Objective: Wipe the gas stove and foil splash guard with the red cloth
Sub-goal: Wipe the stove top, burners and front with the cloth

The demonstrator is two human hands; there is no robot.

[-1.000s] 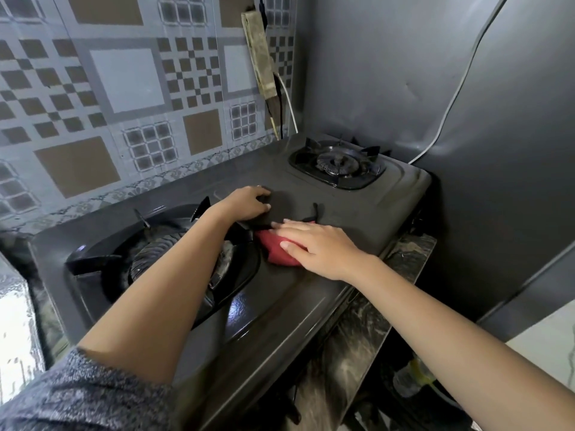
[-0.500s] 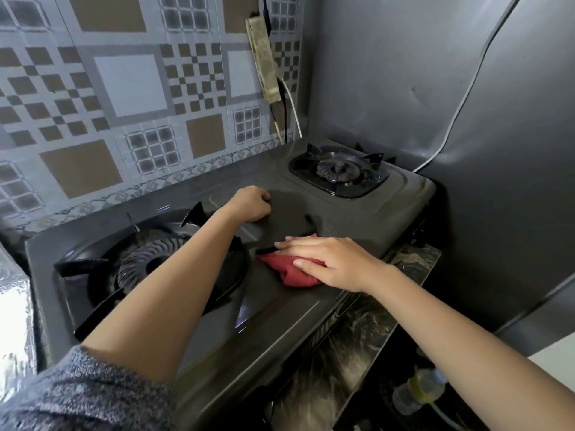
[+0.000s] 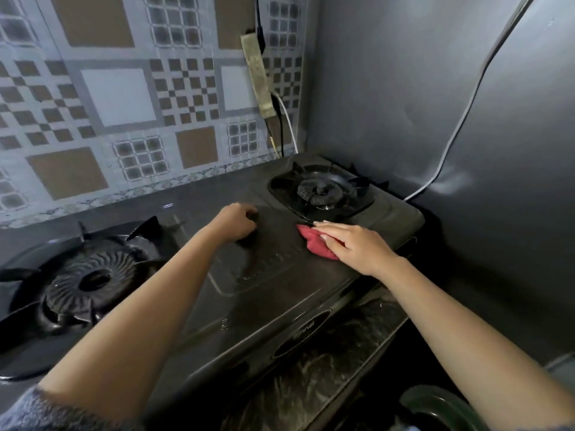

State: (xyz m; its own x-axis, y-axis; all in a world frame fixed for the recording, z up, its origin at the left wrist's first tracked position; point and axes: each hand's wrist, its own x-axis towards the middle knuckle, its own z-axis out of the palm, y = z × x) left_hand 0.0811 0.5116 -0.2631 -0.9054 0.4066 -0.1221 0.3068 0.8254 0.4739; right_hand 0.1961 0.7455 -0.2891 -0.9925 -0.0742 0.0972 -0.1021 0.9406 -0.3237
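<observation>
The dark two-burner gas stove (image 3: 264, 293) fills the middle of the view. My right hand (image 3: 354, 245) presses the red cloth (image 3: 314, 242) flat on the stove top, just in front of the right burner (image 3: 323, 191). My left hand (image 3: 233, 223) rests as a loose fist on the stove's centre panel, and I cannot tell whether it holds anything. The large left burner (image 3: 93, 281) lies beside my left forearm. The grey foil splash guard (image 3: 435, 104) stands behind and to the right of the stove.
A patterned tile wall (image 3: 124, 104) runs along the left behind the stove. A power strip (image 3: 258, 73) hangs on it with cables, and a white cable (image 3: 460, 126) crosses the foil. A marbled counter edge (image 3: 326, 377) lies in front of the stove.
My right hand has slid the red cloth to the right across the stove top, from beside the left burner to the edge of the right burner. My left hand stays on the centre panel.
</observation>
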